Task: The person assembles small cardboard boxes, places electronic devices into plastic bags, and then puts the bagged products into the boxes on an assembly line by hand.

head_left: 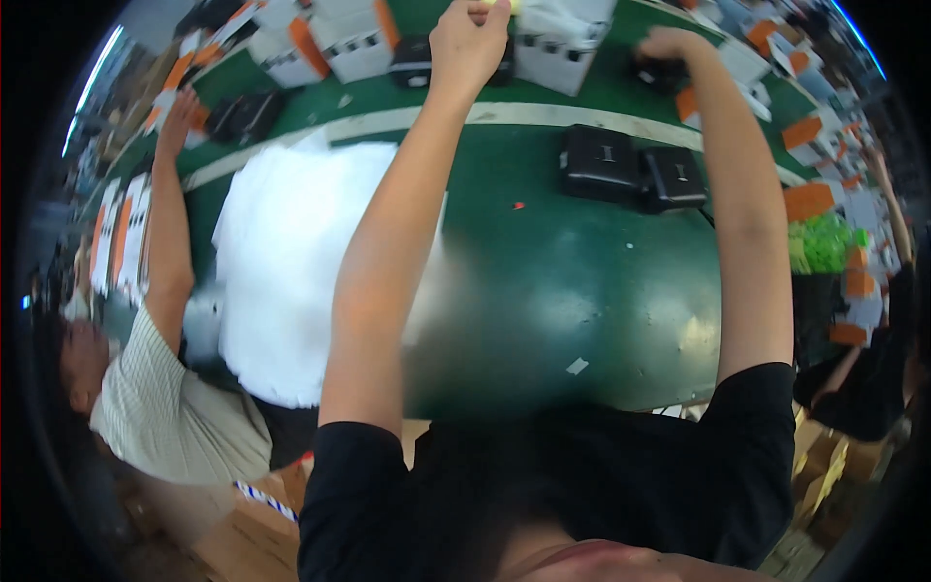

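My left hand (469, 47) is stretched far ahead at the top edge, its fingers curled closed. A small pale yellow thing shows at its fingertips, cut off by the edge, and I cannot make out what it is. A black case (417, 60) lies beside this hand, and a white box (553, 60) stands to its right. At the far right my right hand (671, 45) is bent down over another black case (663, 72), its fingers closed on it. Two black cases, a larger one (599, 160) and a smaller one (674, 180), sit side by side nearer me on the green table.
A stack of white sheets (281, 262) lies left on the green table (543, 291). White-and-orange boxes (349, 44) stand along the far side. A co-worker (175, 398) reaches in at the left near a black case (244, 116). Green material (819, 244) is at the right.
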A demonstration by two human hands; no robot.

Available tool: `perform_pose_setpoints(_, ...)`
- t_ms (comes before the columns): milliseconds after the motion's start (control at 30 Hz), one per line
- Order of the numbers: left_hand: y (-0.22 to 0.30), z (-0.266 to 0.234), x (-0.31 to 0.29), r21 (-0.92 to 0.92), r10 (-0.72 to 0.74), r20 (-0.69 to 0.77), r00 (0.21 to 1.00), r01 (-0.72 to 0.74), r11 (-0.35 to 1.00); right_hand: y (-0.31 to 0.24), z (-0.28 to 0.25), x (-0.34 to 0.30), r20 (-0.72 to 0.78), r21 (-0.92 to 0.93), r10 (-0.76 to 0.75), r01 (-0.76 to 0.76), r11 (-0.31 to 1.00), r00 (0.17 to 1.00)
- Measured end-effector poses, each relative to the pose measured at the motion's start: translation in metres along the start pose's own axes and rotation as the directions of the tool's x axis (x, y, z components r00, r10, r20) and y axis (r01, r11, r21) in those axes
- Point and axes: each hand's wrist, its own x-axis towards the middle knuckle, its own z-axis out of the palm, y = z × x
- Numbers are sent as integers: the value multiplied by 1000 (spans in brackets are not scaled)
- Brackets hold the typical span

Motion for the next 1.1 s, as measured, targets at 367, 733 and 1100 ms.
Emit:
perform_pose_setpoints(367, 8, -173, -140, 669, -374, 111, 921, 209, 713, 8, -1, -42, -273, 339, 36, 61, 939, 961)
perform_pose_setpoints(733, -10, -168, -136, 300, -203, 108, 973, 162, 940, -56, -79, -236, -499, 666, 116, 294, 686, 859)
perform_pose_setpoints(1100, -6, -168, -124, -673, -445, 38, 895, 352, 650, -301, 29, -238, -247, 959, -184, 213, -188, 951)
